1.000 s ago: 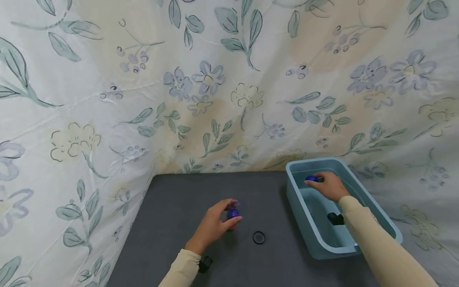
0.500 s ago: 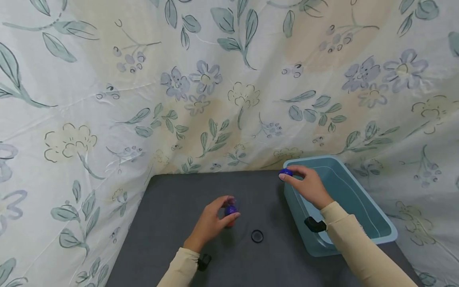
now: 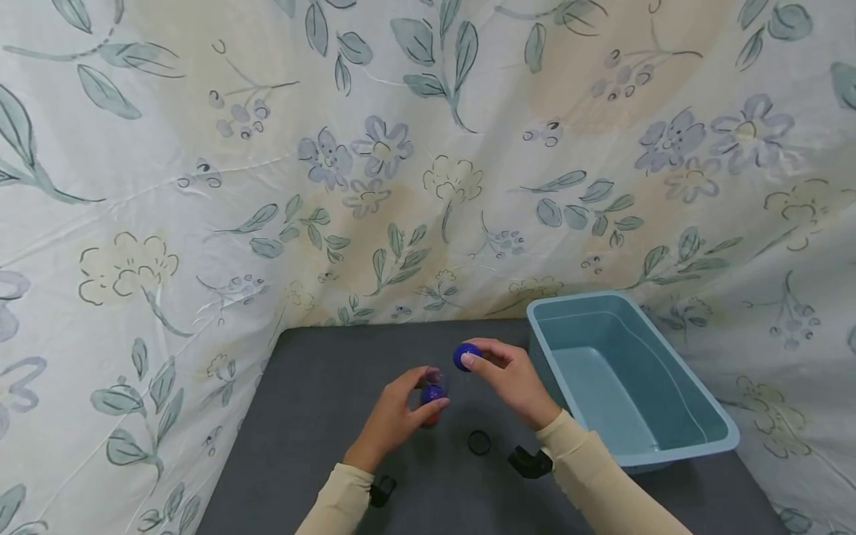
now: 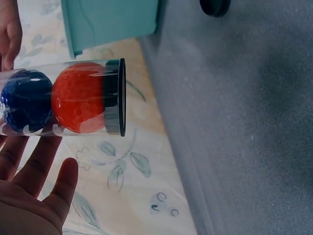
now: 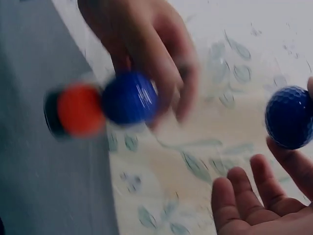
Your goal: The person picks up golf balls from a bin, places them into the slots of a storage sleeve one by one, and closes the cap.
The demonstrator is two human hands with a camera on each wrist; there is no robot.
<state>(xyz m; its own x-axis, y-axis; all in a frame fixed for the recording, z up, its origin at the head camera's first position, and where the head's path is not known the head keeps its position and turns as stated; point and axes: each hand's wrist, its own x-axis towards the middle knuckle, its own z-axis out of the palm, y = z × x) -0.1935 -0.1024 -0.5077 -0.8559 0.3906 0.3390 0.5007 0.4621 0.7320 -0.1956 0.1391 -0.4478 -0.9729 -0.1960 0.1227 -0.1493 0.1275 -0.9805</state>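
Ball (image 3: 467, 357) of blue colour has just changed its place: one second ago it was inside the tub (image 3: 602, 394), half a second later it was by the near corner of the rim, and now it is above the table (image 3: 321, 386), near the tube (image 4: 49, 72) but apart from it. It is the right hand (image 3: 515, 379) which brought it, pinching it between thumb and finger, while the other fingers are not around it. The left hand (image 3: 397, 416) has stayed almost at the same place, and it grips the tube with thumb and fingers at the upper part. For the work, in my judgement, this means that fetching of this ball from the tub is finished, and the attention is now at the tube.

The tube is clear and roughly upright, with a black cap (image 4: 115, 98) on its lower end. Next to this cap sits an orange ball (image 4: 78, 98), and directly against it a second blue ball (image 4: 27, 100); above them the wall shows transparent. I cannot tell surely if the upper end has some cover, because the fingers are there, nor if the lower end touches the table. A loose cap (image 4: 222, 11), also black, lies on the table between the tube and the tub. The held ball is shiny, dark blue and dimpled like a golf ball.
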